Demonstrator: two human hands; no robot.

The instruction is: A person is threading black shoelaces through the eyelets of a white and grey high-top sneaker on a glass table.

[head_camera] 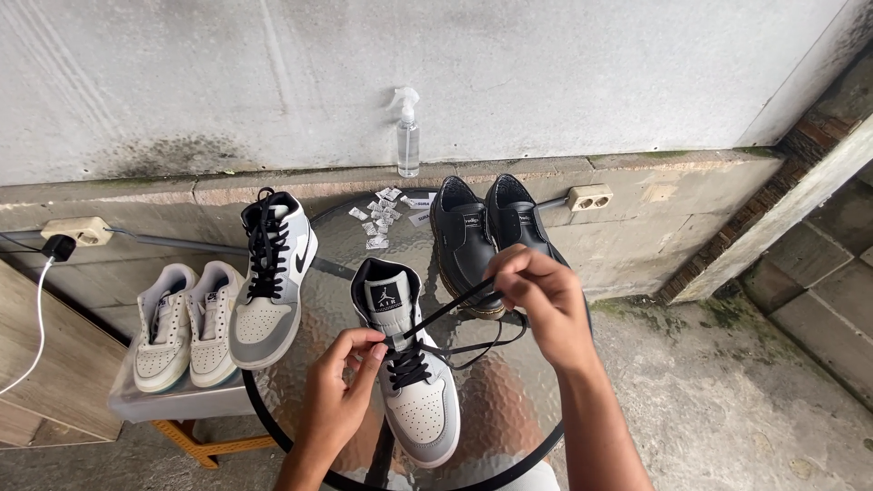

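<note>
Round glass table (509, 427) — sneakers (414, 382), black shoes (482, 236), packets (377, 218).

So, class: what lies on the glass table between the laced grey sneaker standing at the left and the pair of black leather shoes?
In the head view, small white paper packets lie scattered between the grey sneaker and black shoes.

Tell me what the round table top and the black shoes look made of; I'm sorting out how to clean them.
The round table top looks like textured glass in a dark metal rim: it is see-through, dimpled and glinting. The black shoes look like smooth leather or an imitation, with a soft sheen and pale stitched soles; which one cannot be told.
</note>
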